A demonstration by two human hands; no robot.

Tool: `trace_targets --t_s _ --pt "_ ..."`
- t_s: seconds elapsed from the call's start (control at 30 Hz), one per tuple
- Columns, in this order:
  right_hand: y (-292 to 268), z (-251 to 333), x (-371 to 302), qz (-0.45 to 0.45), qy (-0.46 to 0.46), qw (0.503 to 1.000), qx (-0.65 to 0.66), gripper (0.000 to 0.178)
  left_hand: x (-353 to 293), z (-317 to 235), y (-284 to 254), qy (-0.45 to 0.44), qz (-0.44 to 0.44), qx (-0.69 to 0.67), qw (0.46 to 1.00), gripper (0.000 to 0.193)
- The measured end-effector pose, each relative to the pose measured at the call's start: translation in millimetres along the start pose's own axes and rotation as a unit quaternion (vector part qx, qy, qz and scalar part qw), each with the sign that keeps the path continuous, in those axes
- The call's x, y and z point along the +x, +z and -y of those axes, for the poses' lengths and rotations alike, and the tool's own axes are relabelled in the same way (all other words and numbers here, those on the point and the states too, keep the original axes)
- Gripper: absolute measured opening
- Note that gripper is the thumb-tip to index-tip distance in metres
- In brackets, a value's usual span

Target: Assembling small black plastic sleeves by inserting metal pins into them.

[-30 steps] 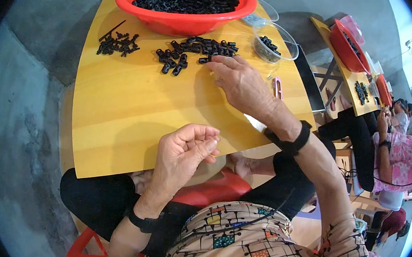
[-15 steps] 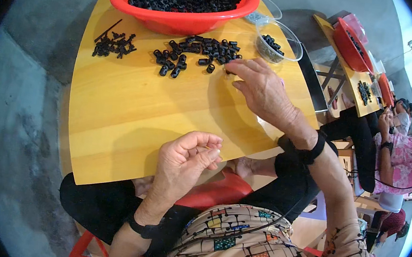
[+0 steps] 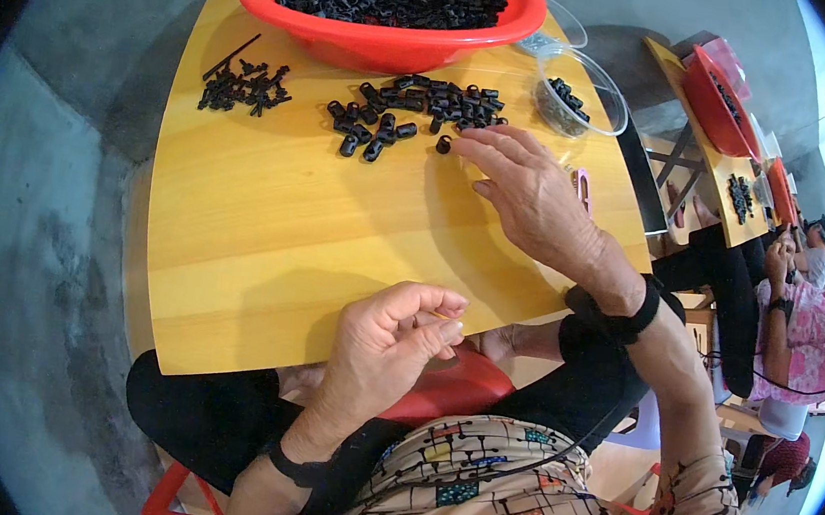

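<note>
My right hand (image 3: 539, 200) hovers over the yellow table, palm down and fingers stretched out, at the near right edge of a pile of small black cylindrical plastic pieces (image 3: 419, 97). One lone black cylindrical piece (image 3: 443, 144) stands just beside its fingertips. I see nothing held in it, though its underside is hidden. My left hand (image 3: 389, 341) is above the table's near edge, its thumb and forefinger pinched together. Whatever lies between those fingertips is too small or hidden to name.
A red basin (image 3: 385, 39) full of black pieces stands at the back of the yellow table (image 3: 263, 242). Thin black plastic sprigs (image 3: 244, 89) lie at the left. A clear tub (image 3: 558, 117) holds more pieces. A pink-handled tool (image 3: 581, 190) lies right. Other people sit further right.
The view has shifted slightly. My right hand's fingers have stretched out and come closer to the lone black piece; the dark bit at their tips no longer shows. My left hand keeps its pinch.
</note>
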State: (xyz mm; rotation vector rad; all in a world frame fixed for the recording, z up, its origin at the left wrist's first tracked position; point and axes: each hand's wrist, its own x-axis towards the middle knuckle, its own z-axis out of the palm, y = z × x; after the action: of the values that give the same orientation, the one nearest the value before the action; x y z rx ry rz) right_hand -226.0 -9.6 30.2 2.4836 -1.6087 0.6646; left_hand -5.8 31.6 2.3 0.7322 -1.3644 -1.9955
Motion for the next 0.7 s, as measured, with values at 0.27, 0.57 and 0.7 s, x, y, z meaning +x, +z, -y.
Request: trace_targets --t_s 0.27,0.57,0.7 --pt "-10.4 -21.0 33.1 -0.019 0.020 1.000 -0.009 0.020 3.9 1.3 2.8 0.005 0.003 0.022 1.000 0.017" --pt "21.5 -36.2 63.1 -0.004 -0.032 0.999 -0.017 0.011 0.2 3.8 0.5 0.020 0.005 0.038 0.999 0.017" --pt "20.5 -34.4 63.0 0.039 -0.032 0.999 -0.006 0.016 -1.4 5.8 -3.6 0.033 0.016 0.040 0.999 0.016"
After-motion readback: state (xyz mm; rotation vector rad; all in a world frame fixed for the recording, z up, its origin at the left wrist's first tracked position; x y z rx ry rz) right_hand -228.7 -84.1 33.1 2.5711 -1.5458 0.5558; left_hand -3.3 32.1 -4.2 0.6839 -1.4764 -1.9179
